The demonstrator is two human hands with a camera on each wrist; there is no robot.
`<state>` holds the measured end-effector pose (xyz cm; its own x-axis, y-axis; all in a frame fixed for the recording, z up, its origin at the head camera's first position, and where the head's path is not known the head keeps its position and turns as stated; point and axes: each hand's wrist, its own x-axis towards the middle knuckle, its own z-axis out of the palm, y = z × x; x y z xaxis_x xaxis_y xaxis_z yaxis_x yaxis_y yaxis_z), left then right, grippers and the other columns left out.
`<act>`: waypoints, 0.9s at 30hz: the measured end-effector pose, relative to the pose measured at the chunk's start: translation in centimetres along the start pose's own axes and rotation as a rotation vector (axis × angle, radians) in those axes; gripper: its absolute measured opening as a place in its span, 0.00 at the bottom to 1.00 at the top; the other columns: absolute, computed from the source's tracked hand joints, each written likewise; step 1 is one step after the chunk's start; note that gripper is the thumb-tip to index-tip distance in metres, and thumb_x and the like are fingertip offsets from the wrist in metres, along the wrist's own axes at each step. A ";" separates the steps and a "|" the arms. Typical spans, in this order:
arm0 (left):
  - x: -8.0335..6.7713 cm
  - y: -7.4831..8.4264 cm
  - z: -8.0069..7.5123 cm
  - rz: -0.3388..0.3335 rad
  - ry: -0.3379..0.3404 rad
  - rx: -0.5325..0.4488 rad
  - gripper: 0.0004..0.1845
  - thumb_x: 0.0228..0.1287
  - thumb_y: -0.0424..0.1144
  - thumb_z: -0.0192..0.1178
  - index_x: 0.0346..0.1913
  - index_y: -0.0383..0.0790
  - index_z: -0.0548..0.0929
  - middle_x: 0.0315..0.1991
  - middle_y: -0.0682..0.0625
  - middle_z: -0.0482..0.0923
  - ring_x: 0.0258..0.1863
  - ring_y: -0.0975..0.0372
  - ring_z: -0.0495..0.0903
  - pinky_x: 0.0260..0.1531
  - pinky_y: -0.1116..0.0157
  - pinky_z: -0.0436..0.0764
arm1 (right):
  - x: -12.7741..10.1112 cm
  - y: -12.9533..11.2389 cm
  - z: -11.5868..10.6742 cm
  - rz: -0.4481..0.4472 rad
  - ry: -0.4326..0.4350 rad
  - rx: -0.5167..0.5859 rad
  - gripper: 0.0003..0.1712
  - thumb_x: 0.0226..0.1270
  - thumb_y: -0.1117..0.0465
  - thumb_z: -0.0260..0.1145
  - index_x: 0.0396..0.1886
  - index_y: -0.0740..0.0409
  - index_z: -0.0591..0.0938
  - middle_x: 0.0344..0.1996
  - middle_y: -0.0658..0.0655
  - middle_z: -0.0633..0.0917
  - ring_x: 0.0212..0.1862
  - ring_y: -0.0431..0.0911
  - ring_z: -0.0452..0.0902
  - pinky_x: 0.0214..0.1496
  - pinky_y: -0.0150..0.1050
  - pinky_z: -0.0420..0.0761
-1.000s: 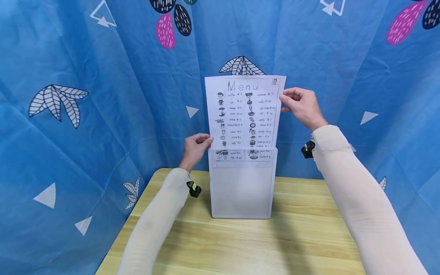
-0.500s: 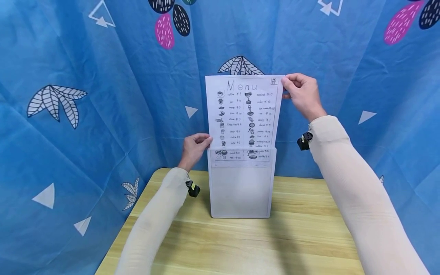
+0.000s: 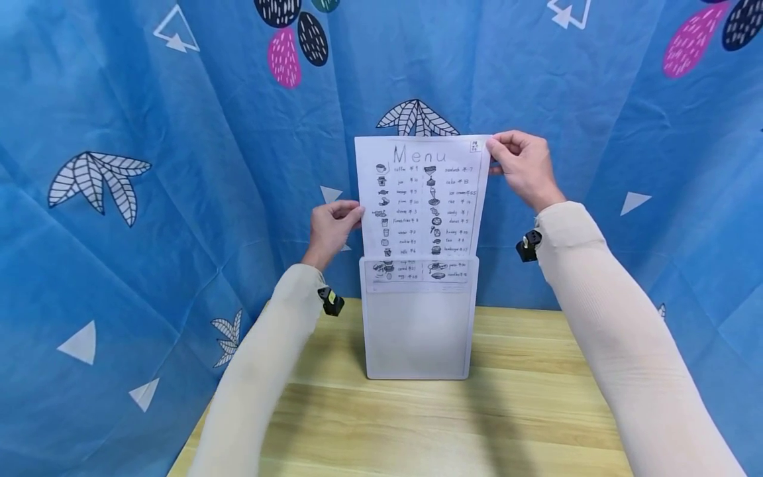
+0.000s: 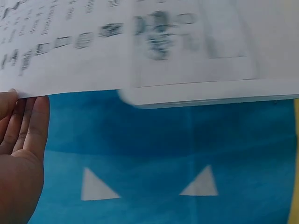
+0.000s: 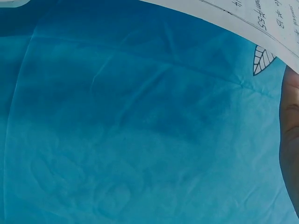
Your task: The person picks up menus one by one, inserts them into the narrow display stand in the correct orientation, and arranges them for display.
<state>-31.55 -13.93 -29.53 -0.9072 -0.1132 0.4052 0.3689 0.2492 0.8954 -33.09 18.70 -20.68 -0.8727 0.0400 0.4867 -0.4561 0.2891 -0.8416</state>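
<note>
So the left hand (image 3: 330, 228) is pinching the left edge of the menu sheet (image 3: 411, 199), whose bottom strip is inside a white-edged, see-through holder (image 3: 417, 338) standing on the table (image 3: 548, 377). Right hand (image 3: 527, 165)'s got the sheet pinched just below its top right corner.

Head view looks forward and down — closer wrist views share its menu sheet (image 3: 422, 211)
</note>
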 end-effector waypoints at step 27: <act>1.9 5.4 -0.2 0.069 0.107 0.044 0.11 0.68 0.36 0.65 0.49 0.34 0.87 0.45 0.42 0.86 0.41 0.57 0.87 0.43 0.69 0.85 | -0.7 -0.1 -0.1 0.049 -0.025 -0.075 0.18 0.71 0.55 0.65 0.52 0.62 0.83 0.47 0.57 0.85 0.45 0.46 0.82 0.46 0.32 0.85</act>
<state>-31.27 -12.94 -23.85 -0.8524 -0.1953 0.4851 0.4186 0.3013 0.8567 -32.43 18.71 -20.87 -0.8982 0.0322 0.4385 -0.3992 0.3584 -0.8439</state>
